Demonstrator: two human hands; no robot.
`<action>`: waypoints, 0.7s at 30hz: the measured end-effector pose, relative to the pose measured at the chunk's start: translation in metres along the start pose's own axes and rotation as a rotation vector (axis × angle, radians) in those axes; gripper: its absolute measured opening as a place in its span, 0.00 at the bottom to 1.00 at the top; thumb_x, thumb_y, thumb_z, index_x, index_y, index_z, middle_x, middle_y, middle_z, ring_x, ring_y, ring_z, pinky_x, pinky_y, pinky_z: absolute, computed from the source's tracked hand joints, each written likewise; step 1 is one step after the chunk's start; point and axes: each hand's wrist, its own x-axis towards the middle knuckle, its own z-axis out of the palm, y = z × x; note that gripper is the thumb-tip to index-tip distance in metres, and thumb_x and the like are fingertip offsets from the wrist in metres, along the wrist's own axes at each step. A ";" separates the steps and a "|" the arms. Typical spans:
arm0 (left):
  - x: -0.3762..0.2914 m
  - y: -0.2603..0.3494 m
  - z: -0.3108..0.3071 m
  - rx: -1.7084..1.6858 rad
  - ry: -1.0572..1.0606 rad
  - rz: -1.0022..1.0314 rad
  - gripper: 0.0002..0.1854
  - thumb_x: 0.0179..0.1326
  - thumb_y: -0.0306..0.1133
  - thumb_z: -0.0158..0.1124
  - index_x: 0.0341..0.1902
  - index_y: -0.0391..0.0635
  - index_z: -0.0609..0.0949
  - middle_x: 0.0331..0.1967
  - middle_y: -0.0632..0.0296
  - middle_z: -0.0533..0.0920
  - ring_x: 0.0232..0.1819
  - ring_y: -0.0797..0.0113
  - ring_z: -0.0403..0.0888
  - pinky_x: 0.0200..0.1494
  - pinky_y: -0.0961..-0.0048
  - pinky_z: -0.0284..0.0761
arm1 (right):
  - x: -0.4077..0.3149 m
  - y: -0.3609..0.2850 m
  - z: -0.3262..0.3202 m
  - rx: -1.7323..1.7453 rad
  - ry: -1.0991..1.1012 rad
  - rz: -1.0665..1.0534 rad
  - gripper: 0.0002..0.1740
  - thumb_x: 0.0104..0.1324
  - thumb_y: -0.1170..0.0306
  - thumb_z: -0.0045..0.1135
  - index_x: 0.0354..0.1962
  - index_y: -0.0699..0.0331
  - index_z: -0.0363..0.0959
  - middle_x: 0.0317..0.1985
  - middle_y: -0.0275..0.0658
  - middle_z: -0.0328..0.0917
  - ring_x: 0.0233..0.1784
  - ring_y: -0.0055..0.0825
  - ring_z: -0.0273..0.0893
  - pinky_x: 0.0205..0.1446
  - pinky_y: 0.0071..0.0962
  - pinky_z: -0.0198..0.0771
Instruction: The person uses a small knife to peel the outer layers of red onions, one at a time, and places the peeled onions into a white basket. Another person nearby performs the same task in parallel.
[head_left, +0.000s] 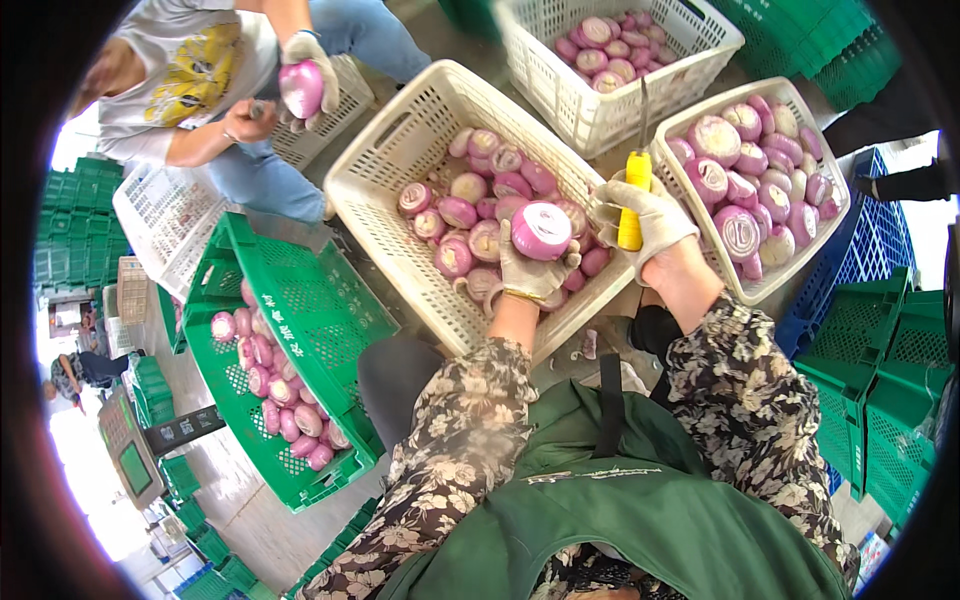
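Note:
My left hand (525, 274), in a pale work glove, cups a peeled purple onion (541, 231) with its pale cut face turned up. In my gloved right hand (664, 217) is a knife with a yellow handle (636, 199); its narrow blade (643, 112) points away from me. Both hands are above a white plastic crate (420, 112) holding many trimmed purple onions (459, 212). The knife and the held onion are apart. To the right, a second white crate (806, 259) is heaped with onions (772, 180) showing cut ends.
Another white crate of onions (577, 120) stands beyond. At left, a tilted green crate (322, 315) holds onions near a scale display (131, 450). Across from me sits a co-worker (225, 82) holding an onion (301, 88). Green crates (862, 390) stand at right.

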 end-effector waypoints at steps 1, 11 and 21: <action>-0.004 0.001 0.018 -0.013 -0.086 0.000 0.43 0.49 0.75 0.52 0.56 0.50 0.73 0.47 0.51 0.79 0.42 0.47 0.77 0.41 0.52 0.77 | 0.003 0.002 0.003 -0.010 -0.020 -0.014 0.15 0.58 0.73 0.65 0.40 0.58 0.68 0.32 0.34 0.77 0.28 0.24 0.77 0.26 0.24 0.72; -0.084 0.036 0.151 0.626 0.024 0.306 0.39 0.64 0.67 0.43 0.62 0.44 0.71 0.54 0.54 0.78 0.53 0.56 0.77 0.57 0.60 0.72 | -0.013 0.022 0.037 0.189 -0.349 0.087 0.19 0.67 0.65 0.58 0.54 0.53 0.65 0.46 0.36 0.72 0.42 0.34 0.76 0.41 0.39 0.80; -0.115 0.026 0.148 1.454 0.011 0.684 0.28 0.68 0.36 0.58 0.68 0.40 0.67 0.66 0.56 0.68 0.68 0.65 0.62 0.70 0.69 0.55 | 0.004 0.042 0.058 0.324 -0.402 0.251 0.18 0.67 0.55 0.57 0.51 0.52 0.70 0.46 0.35 0.78 0.48 0.35 0.77 0.50 0.52 0.72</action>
